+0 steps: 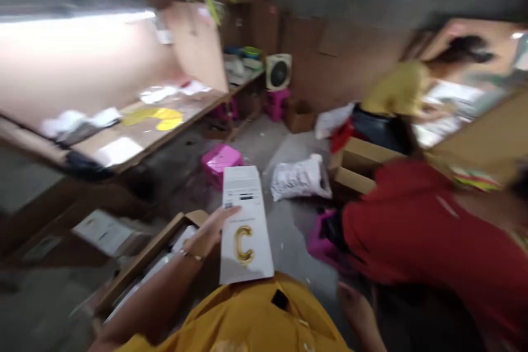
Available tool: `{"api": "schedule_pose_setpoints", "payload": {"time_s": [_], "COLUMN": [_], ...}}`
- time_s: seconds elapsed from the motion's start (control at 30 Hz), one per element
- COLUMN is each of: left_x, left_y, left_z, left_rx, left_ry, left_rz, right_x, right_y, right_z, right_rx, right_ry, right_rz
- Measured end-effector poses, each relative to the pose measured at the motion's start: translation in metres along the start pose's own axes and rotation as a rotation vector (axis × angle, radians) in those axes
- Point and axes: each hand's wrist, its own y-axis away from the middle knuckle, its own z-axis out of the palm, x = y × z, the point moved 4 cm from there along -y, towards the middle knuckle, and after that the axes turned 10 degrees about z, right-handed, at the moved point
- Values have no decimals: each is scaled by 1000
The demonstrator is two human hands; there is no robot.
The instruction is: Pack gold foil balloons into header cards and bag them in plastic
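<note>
My left hand (218,225) grips a white letter-balloon packet (247,253) by its left edge, with the thumb on the front. A gold balloon shaped like a C is printed on it, below small dark text. The packet stands tilted in front of my yellow shirt. Below my left forearm is an open cardboard box (140,264) with white packets inside. What looks like my right hand (350,300) is low at the right, away from the packet; its fingers are blurred, and I cannot make out anything in it.
A lit workbench (160,137) with yellow sheets runs along the left. Pink stools (220,162) and a white sack (299,179) stand on the floor ahead. A person in red (421,225) bends close at right, near an open carton (358,162); a person in yellow (391,91) works beyond.
</note>
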Motion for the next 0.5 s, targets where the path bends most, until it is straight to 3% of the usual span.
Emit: {"api": "schedule_pose_setpoints", "payload": {"time_s": [0.07,0.17,0.3,0.5], "left_x": [41,85,121,175], "left_y": [-24,-44,-69,-132], "left_z": [-21,-38,-46,-40], "left_rx": [-19,-92,-135,-253], "left_ry": [16,26,-34,-53], "left_rz": [165,280,294,272], "right_x": [-65,-152,-280,-522], "right_y": [-38,-70,-72,-82], "right_z": [1,8,20,11], "right_rx": [-39,-36,-73,-3], "right_ry": [52,56,0,11], "right_rz": [-113,-187,-398,-911]}}
